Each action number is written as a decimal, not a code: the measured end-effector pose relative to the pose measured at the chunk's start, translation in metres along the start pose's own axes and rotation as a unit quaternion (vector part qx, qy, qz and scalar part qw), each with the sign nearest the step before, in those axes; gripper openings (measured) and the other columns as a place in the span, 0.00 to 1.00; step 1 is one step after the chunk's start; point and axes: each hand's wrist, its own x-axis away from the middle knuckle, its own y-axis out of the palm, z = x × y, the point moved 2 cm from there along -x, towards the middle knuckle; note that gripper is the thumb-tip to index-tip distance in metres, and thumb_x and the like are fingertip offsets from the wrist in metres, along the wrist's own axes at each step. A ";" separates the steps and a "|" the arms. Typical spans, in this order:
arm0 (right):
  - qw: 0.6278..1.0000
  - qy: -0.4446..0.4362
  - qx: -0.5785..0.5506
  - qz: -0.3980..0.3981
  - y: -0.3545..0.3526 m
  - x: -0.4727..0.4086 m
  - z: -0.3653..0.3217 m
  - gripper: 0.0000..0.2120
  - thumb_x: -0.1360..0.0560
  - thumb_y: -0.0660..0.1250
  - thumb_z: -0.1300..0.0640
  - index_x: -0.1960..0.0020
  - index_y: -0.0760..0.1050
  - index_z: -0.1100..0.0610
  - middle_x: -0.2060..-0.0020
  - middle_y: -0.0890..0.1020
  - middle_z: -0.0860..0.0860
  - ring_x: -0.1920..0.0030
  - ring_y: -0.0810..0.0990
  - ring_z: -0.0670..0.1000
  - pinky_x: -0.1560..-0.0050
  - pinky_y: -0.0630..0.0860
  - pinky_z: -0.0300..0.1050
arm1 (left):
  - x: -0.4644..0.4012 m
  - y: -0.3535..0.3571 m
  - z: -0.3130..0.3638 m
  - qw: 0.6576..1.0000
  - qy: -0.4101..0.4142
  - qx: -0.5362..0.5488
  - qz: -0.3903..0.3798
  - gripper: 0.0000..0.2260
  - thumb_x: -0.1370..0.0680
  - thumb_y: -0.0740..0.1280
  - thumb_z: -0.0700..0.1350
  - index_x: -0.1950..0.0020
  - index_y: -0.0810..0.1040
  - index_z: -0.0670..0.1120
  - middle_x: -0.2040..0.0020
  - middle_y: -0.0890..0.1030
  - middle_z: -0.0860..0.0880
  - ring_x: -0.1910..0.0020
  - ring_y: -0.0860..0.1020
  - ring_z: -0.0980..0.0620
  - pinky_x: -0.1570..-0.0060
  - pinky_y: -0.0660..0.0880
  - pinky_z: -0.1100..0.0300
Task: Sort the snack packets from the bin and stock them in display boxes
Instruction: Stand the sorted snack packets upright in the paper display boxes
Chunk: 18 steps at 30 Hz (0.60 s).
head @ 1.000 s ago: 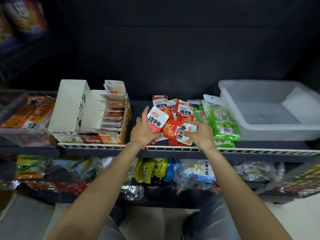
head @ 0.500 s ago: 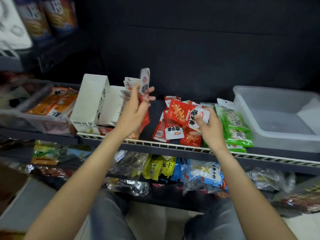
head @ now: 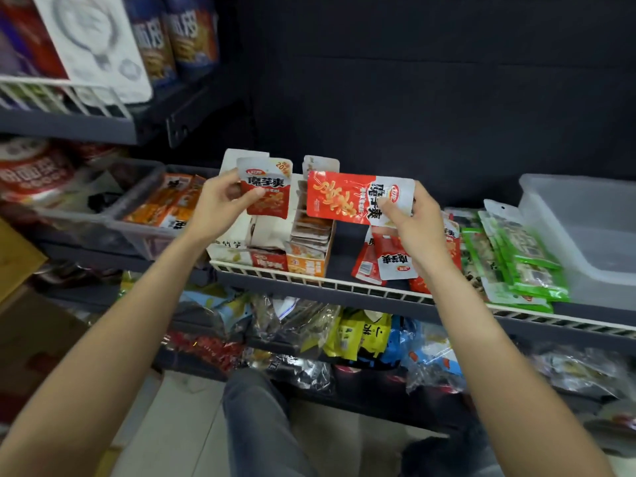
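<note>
Head view | left hand pinched upright red packet, centre-left of frame | right hand gripped sideways red packet, centre, above display box

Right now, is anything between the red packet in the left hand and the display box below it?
Nothing visible. The left hand holds its red packet in open air above the display box, whose top is open.

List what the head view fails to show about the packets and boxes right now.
- Display box: contents partly hidden behind the two raised packets.
- Clear bin: cut off by the right edge.
- Red packets on the shelf: count hidden by the right hand.
- Left hand packet: small print unreadable.
</note>
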 end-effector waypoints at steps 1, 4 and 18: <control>1.000 0.004 0.004 0.001 0.005 0.000 0.002 0.12 0.22 0.65 0.60 0.39 0.71 0.57 0.48 0.80 0.50 0.53 0.82 0.43 0.62 0.81 0.38 | 0.001 0.001 -0.007 1.000 -0.019 0.004 -0.008 0.12 0.24 0.68 0.38 0.47 0.77 0.54 0.53 0.81 0.67 0.51 0.80 0.65 0.53 0.76 0.70; 1.000 0.002 0.016 0.004 0.017 0.000 0.005 0.13 0.22 0.64 0.59 0.38 0.70 0.57 0.47 0.80 0.50 0.51 0.83 0.46 0.59 0.82 0.42 | 0.008 0.004 -0.027 0.998 -0.061 -0.014 -0.016 0.10 0.25 0.70 0.38 0.45 0.80 0.45 0.50 0.83 0.56 0.52 0.79 0.67 0.51 0.76 0.70; 0.969 -0.169 0.176 -0.033 0.075 -0.026 -0.018 0.10 0.23 0.65 0.56 0.42 0.74 0.57 0.54 0.82 0.49 0.58 0.82 0.45 0.63 0.80 0.42 | 0.021 -0.009 -0.044 0.916 0.037 -0.347 -0.196 0.09 0.23 0.67 0.50 0.45 0.81 0.50 0.51 0.83 0.52 0.51 0.78 0.51 0.51 0.72 0.55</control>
